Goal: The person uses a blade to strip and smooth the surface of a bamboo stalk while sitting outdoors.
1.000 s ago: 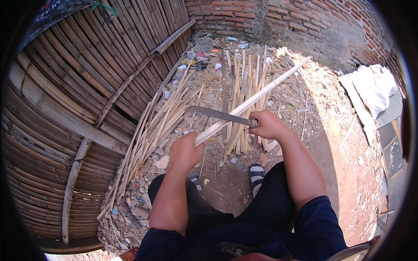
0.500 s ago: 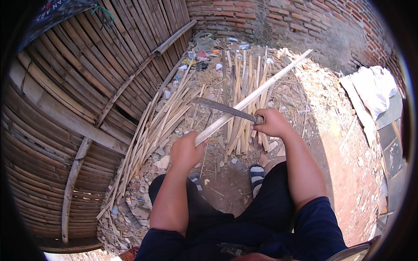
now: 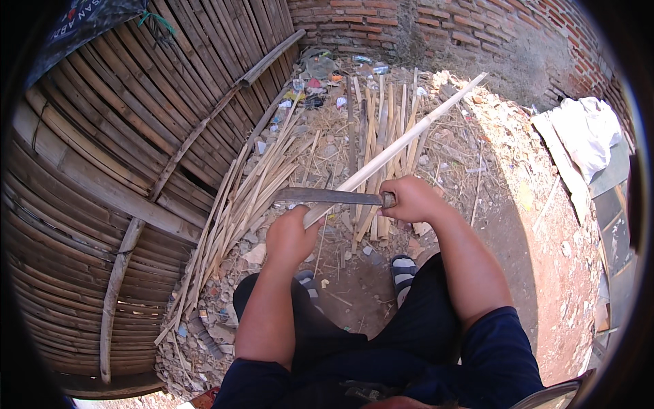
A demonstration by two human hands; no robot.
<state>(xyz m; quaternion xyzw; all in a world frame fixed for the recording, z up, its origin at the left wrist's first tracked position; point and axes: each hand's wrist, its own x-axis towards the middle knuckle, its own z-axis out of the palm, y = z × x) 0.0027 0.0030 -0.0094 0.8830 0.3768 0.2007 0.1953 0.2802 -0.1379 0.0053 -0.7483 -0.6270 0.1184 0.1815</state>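
Observation:
My left hand [image 3: 291,235] is closed round the near end of a long pale bamboo strip [image 3: 422,126], which slants up and away to the right. In my right hand [image 3: 412,200] is the handle of a machete [image 3: 330,196], its long dark blade pointing left. The blade lies across the strip just beyond my left hand; whether it cuts into the wood I cannot tell. Below the strip's middle, a bundle of split bamboo sticks [image 3: 371,143] lies on the ground.
More bamboo sticks [image 3: 235,204] lie along the slatted bamboo wall [image 3: 163,102] at left. A brick wall [image 3: 463,31] closes the far side. Rubble and litter cover the ground. At right, a white sack [image 3: 586,140] rests by some boards. My sandalled feet [image 3: 403,269] stand close below.
My right hand has drawn the machete down and left along the strip, nearer to my left hand. The blade now lies more level. My left hand keeps its hold.

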